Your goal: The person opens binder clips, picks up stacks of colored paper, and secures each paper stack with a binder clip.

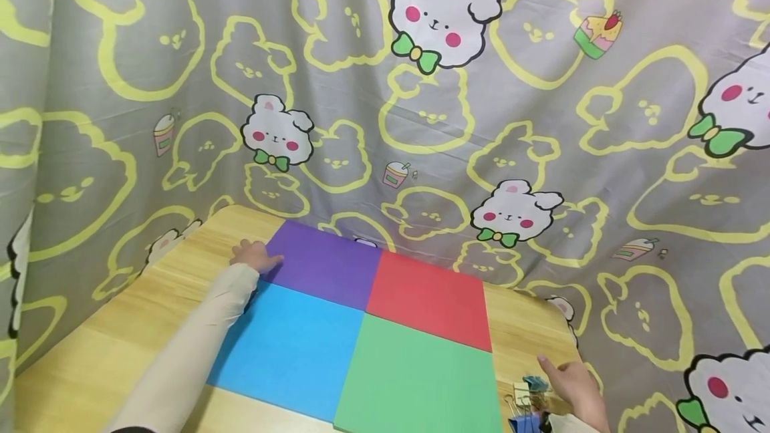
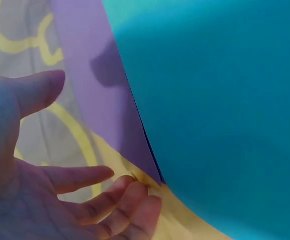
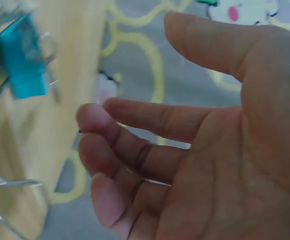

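Observation:
Four colored panels lie edge to edge in a two-by-two block: purple panel (image 1: 331, 266), red panel (image 1: 430, 299), blue panel (image 1: 295, 349) and green panel (image 1: 421, 383). My left hand (image 1: 252, 256) is at the purple panel's left edge, thumb spread over it. In the left wrist view its loosely bent fingers are near the corner where purple meets blue; whether they touch is unclear. My right hand (image 1: 576, 389) hovers beside a cluster of binder clips, with a teal clip (image 3: 24, 60), a pale yellow clip (image 1: 521, 393) and a blue clip (image 1: 525, 423). Nothing is in its relaxed fingers.
The wooden table (image 1: 180, 269) extends left and right of the panels. A grey curtain (image 1: 349, 105) with cartoon bears hangs close behind the table and around its sides. The clips sit near the table's right edge.

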`<action>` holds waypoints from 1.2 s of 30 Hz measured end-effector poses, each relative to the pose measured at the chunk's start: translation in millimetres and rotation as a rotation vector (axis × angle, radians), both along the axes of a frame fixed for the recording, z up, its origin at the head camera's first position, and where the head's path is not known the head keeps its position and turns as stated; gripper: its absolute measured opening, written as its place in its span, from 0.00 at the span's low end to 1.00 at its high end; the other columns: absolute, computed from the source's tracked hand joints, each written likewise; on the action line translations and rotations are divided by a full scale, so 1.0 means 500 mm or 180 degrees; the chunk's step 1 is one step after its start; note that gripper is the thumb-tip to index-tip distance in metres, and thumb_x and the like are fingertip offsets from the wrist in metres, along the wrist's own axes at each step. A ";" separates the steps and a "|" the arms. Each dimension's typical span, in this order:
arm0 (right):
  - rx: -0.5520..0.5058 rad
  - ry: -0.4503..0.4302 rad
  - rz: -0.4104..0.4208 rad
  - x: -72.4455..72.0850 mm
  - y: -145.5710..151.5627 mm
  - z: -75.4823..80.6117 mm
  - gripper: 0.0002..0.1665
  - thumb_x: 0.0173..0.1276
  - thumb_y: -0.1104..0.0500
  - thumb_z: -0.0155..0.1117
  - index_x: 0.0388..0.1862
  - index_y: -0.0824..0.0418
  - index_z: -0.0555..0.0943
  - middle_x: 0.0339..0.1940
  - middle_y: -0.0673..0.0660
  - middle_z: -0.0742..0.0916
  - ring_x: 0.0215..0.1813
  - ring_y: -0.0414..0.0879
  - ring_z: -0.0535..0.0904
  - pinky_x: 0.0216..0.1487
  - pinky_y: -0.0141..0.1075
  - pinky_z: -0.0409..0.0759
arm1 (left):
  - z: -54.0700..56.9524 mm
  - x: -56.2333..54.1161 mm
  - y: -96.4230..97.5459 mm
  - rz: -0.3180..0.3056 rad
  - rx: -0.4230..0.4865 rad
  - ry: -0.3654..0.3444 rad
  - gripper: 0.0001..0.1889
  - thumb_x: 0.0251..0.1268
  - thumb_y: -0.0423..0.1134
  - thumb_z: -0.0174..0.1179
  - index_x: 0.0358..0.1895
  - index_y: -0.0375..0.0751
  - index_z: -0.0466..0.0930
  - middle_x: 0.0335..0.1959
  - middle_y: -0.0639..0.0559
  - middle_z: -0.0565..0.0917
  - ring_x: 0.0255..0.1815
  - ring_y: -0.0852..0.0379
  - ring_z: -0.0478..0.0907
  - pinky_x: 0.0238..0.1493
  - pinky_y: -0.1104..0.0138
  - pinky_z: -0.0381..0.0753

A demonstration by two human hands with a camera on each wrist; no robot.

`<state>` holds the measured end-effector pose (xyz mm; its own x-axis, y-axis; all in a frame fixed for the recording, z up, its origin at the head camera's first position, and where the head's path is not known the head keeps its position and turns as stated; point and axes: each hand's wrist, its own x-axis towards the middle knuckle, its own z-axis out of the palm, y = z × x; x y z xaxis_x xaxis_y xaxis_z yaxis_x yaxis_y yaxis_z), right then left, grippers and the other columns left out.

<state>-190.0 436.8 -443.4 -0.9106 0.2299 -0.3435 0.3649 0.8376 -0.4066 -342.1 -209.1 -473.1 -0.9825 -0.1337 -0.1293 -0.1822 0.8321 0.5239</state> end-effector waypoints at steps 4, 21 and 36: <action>-0.0284 -0.0044 -0.0119 -0.003 0.015 -0.033 0.34 0.77 0.37 0.52 0.12 0.47 0.60 0.11 0.42 0.63 0.17 0.35 0.54 0.25 0.34 0.67 | 0.004 -0.008 0.016 0.0078 -0.0042 -0.0108 0.39 0.70 0.54 0.63 0.62 0.15 0.69 0.59 0.16 0.65 0.61 0.23 0.63 0.54 0.37 0.78; -0.0560 -0.0218 -0.0232 -0.010 0.016 -0.051 0.34 0.77 0.52 0.60 0.11 0.47 0.58 0.11 0.42 0.60 0.18 0.34 0.51 0.26 0.30 0.64 | -0.019 -0.067 0.026 0.0485 0.0022 -0.0343 0.41 0.61 0.51 0.74 0.59 0.14 0.70 0.53 0.15 0.68 0.53 0.28 0.67 0.51 0.42 0.75; -0.0432 0.0056 -0.0426 -0.012 0.042 -0.062 0.25 0.78 0.51 0.57 0.18 0.53 0.66 0.15 0.46 0.66 0.20 0.40 0.61 0.28 0.37 0.69 | -0.010 -0.047 0.023 0.0646 0.0093 -0.0459 0.36 0.53 0.53 0.78 0.53 0.24 0.78 0.48 0.25 0.79 0.46 0.33 0.73 0.48 0.46 0.77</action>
<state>-195.7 457.6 -474.2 -0.8811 0.3020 -0.3639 0.4612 0.7191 -0.5199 -365.7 -197.7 -478.1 -0.9071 -0.3205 -0.2729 -0.4186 0.7557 0.5036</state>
